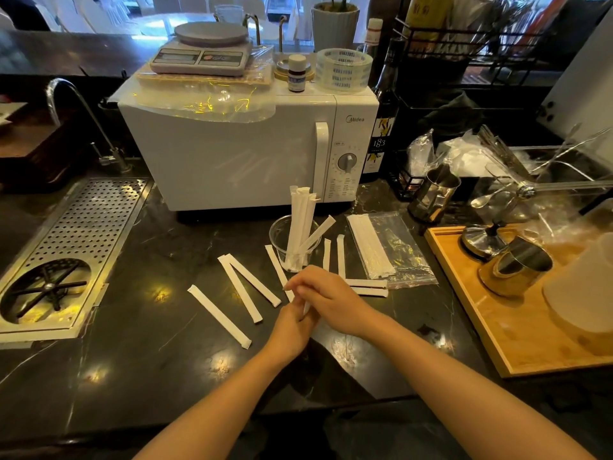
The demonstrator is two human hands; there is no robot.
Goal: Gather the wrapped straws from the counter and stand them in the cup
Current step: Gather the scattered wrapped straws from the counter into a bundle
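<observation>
- Wrapped straws: flat white paper sleeves, several lying loose on the dark, glossy marbled surface; a few stand leaning in the clear plastic cup.
- Cup stands before the white microwave, just beyond the hands.
- Left hand and right hand are together, fingers overlapping around one straw; only its short white tip shows between them.
- Two straws run partly under the right hand.
- Clear plastic bag right of the cup holds more straws.
</observation>
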